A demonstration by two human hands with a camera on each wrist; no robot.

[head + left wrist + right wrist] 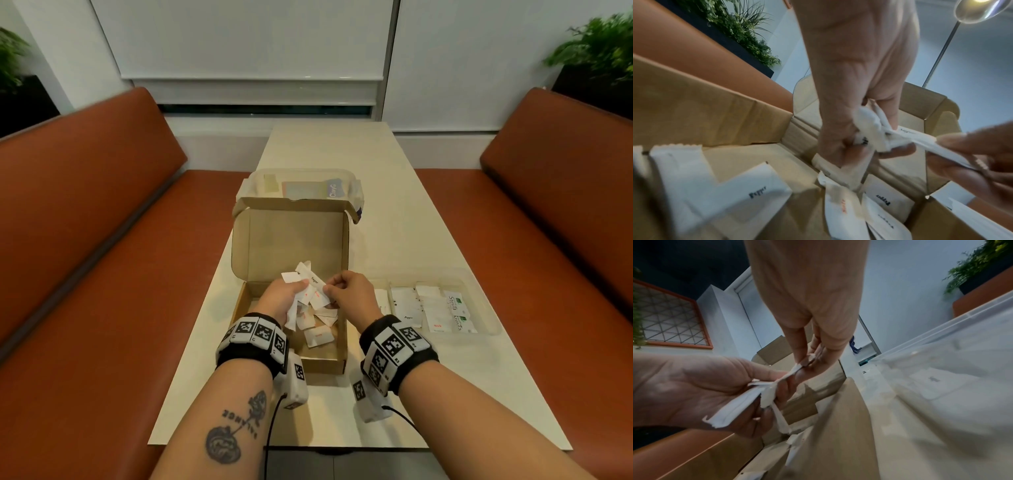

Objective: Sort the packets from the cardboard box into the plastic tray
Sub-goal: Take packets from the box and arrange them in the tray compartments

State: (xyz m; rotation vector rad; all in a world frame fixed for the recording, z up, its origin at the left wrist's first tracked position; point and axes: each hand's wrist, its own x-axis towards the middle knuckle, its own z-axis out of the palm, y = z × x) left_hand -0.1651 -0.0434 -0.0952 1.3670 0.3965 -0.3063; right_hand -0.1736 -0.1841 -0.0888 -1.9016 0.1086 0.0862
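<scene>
L hand (281, 298) gripping packet bunch (310, 294) over cardboard box (291, 240), R hand (349, 291) pinching one

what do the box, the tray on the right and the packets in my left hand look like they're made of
Box: brown corrugated cardboard, matte, with folded flaps. Tray: clear plastic, probably rigid; the table shows through its wall. Packets: seemingly thin white paper, matte, creased where the left hand grips them.
</scene>
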